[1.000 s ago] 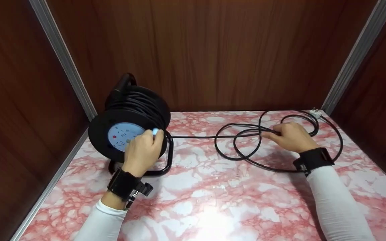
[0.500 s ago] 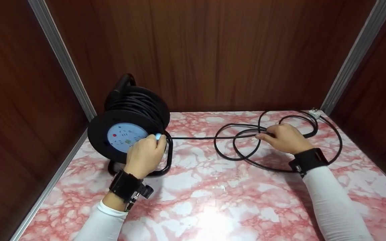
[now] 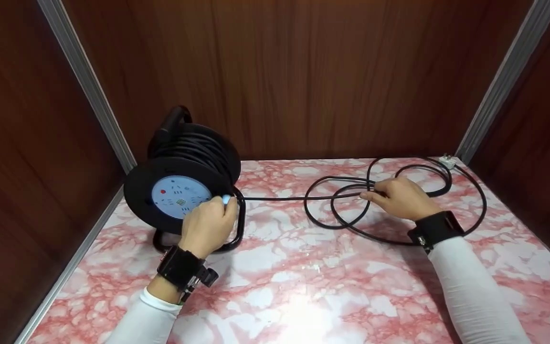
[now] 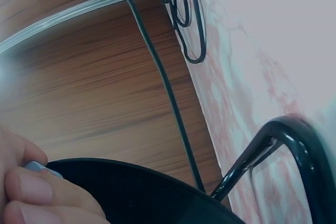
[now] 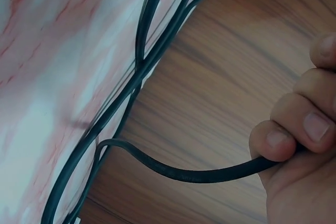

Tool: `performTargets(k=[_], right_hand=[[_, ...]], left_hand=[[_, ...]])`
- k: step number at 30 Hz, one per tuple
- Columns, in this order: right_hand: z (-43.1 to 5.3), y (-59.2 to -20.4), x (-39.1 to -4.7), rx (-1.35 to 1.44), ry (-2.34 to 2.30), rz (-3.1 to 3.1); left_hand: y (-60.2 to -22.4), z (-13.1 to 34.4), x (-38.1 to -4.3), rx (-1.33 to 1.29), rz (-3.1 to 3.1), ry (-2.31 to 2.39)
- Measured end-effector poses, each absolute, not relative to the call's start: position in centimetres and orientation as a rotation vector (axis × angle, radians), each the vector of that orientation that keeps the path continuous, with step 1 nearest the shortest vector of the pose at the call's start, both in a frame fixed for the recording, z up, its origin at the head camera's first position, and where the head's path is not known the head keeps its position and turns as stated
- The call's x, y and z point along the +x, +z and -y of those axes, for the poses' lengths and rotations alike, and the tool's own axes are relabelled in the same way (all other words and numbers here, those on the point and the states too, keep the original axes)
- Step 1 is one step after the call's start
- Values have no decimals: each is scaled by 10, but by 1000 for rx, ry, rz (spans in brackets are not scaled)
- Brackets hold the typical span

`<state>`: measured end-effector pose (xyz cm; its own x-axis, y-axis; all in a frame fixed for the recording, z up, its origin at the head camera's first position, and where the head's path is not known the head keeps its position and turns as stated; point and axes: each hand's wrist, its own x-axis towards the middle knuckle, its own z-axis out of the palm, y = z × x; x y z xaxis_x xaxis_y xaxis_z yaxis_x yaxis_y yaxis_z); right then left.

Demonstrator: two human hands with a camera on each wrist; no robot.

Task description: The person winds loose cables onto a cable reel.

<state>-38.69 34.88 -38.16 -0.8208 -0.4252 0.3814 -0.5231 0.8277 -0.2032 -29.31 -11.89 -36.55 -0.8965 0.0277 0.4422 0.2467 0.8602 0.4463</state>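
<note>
A black cable reel [image 3: 136, 196] with a pale blue socket panel [image 3: 174, 193] stands at the left in the head view. My left hand [image 3: 208, 224] grips the light blue knob [image 3: 226, 198] on the rim of its front disc. Black cable [image 3: 280, 198] runs taut from the reel to my right hand [image 3: 404, 198], which holds it between thumb and curled fingers. In the right wrist view, the cable [image 5: 199, 176] leaves the fist and droops toward the table. The left wrist view shows the knob [image 4: 39, 167] partly hidden by the fingers.
Loose cable loops [image 3: 334, 227] lie on the red-and-white marbled table [image 3: 275, 272] around the right hand. A white plug [image 3: 448, 161] rests at the back right corner. Wood panels [image 3: 275, 81] enclose the back and both sides. The reel's black tube stand [image 3: 241, 224] rests on the table.
My left hand and the knob have moved slightly down and right as the disc turned. My right hand has moved a little to the left along with the cable.
</note>
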Motion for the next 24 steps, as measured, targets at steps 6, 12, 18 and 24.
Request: performTargets(k=[6,12,18,24], right_hand=[[-349,-378,-386,807,428,2582],[-348,-370,-387,890,195,2185],[-362,-372,-384,771,269,2426],[-362,-372,-392,762,169,2221]], left_hand=[[-374,116,-295,-178,2613,-687],[-377,115,-295,-161,2618,-689],[-387,120,-293,-175,2654,-684],[-394,123,-293,-180,2677,-670]])
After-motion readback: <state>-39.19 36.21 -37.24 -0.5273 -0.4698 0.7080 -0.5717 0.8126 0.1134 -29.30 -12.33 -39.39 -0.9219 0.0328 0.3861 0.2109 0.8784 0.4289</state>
